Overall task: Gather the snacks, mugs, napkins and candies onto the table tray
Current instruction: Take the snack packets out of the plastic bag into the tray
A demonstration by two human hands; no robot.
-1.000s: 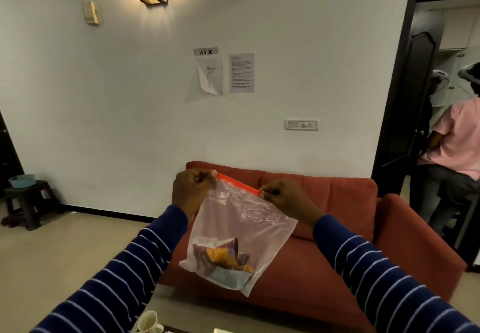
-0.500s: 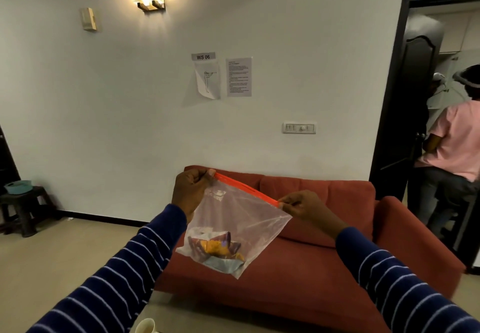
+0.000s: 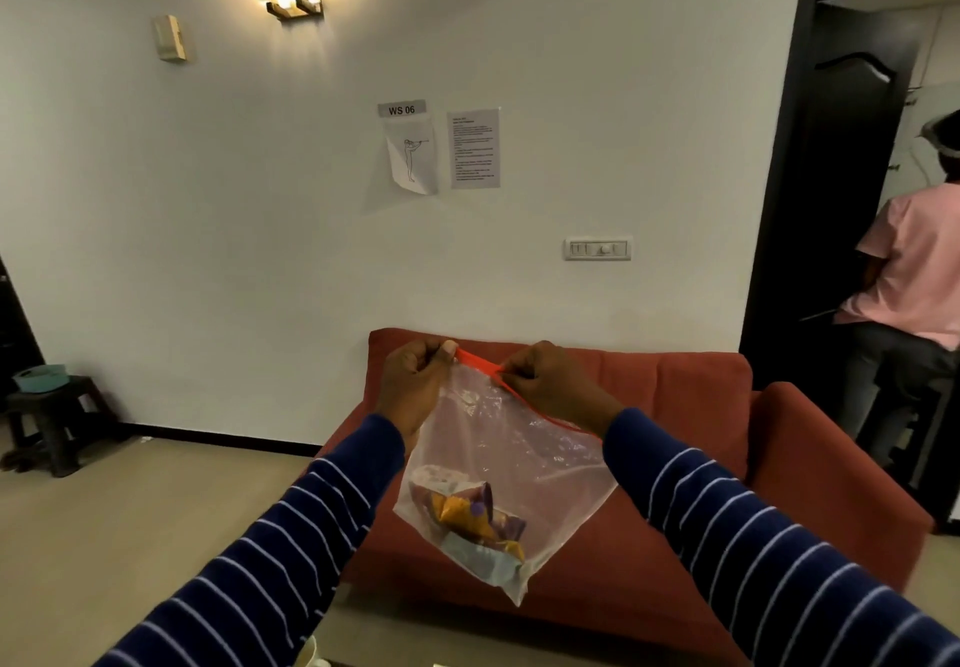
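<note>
I hold a clear zip bag [image 3: 519,458] with an orange-red seal strip in the air in front of me. Wrapped candies [image 3: 467,518] in purple, orange and pale blue lie bunched in its lower corner. My left hand [image 3: 415,380] pinches the strip at its left end. My right hand [image 3: 550,385] pinches the strip a short way along it, close to the left hand, and the rest of the strip trails off behind my right wrist. A sliver of a white mug [image 3: 311,653] shows at the bottom edge. The tray is out of view.
A red sofa [image 3: 675,406] stands straight ahead against the white wall. A person in a pink shirt [image 3: 914,276] stands in the dark doorway at the right. A small dark stool [image 3: 52,422] with a teal bowl sits at the far left on the beige floor.
My right hand has slid back along the seal strip toward my left hand. The bag now hangs lower and swings to the right.
</note>
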